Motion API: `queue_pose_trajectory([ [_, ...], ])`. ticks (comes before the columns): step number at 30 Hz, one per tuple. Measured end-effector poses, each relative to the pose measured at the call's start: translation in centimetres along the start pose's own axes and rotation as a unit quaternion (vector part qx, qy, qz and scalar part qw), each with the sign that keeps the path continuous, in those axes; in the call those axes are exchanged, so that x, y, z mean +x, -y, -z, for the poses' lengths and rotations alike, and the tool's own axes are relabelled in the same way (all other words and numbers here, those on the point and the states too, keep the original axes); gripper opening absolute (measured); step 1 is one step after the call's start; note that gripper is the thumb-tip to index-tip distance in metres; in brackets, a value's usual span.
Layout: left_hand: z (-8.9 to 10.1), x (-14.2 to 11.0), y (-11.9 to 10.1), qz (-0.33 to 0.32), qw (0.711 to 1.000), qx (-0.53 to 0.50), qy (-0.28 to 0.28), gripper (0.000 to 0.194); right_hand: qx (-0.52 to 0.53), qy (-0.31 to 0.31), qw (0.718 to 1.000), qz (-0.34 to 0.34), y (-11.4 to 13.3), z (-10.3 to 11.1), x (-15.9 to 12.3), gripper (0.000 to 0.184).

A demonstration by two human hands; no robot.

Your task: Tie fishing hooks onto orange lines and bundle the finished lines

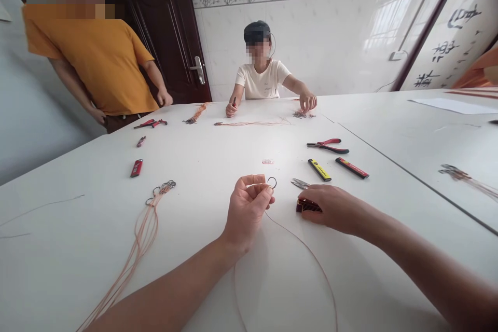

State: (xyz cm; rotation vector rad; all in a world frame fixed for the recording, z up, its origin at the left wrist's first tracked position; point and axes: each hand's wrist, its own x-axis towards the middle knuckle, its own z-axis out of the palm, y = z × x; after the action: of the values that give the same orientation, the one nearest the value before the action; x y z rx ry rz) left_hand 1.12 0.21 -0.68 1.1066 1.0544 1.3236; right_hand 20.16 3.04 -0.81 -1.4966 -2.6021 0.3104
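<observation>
Between the thumb and fingers of my left hand a fish hook is pinched, its curved bend standing up. A thin pinkish line runs down from that hand and loops toward the front of the table. My right hand rests on the table to the right, its fingers closed around a dark red, box-shaped object with gold marks; the palm hides part of it. Just beyond those fingers lie the pointed metal blades of a small cutting tool, with the rest covered by the hand.
Hooks with lines lie left. Pliers, a yellow lighter and a red-black lighter lie beyond my right hand. Another red lighter lies left. One person sits opposite, handling hooks; another stands left.
</observation>
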Motion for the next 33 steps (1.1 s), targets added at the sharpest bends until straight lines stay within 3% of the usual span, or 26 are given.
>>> queue_pose_trajectory([
  [7,-0.1,-0.1,0.0,-0.002,1.0,-0.012,0.001,0.021,-0.121,-0.087,0.989,0.016,1.6,-2.1,0.6,0.01],
  [10,-0.1,-0.1,0.0,-0.001,1.0,-0.01,0.003,0.022,-0.095,-0.118,0.988,0.014,1.8,-2.1,1.1,0.012],
  [12,-0.1,-0.2,0.1,-0.003,1.0,-0.014,0.005,0.022,0.012,-0.139,0.99,-0.01,1.9,-1.7,1.2,0.015],
  [14,-0.1,-0.3,0.1,-0.007,1.0,-0.02,0.004,0.022,0.179,-0.122,0.974,-0.062,2.1,-1.2,1.1,0.017],
  [17,-0.2,-0.6,0.2,-0.003,1.0,-0.031,0.007,0.022,0.414,-0.035,0.901,-0.125,2.7,-0.7,0.6,0.016],
  [19,-0.3,-0.8,0.2,0.007,0.999,-0.043,0.016,0.022,0.502,-0.005,0.856,-0.123,3.3,-0.5,0.3,0.018],
  [21,-0.4,-1.0,0.2,0.016,0.998,-0.058,0.026,0.023,0.539,-0.011,0.835,-0.105,3.9,-0.5,0.0,0.025],
  [24,-0.5,-1.2,0.1,0.022,0.996,-0.078,0.039,0.025,0.55,-0.032,0.831,-0.083,4.4,-0.8,-0.1,0.03],
  [33,-0.3,-1.4,0.0,0.043,0.993,-0.103,0.04,0.03,0.487,-0.101,0.863,-0.088,4.0,-2.5,0.2,0.033],
])
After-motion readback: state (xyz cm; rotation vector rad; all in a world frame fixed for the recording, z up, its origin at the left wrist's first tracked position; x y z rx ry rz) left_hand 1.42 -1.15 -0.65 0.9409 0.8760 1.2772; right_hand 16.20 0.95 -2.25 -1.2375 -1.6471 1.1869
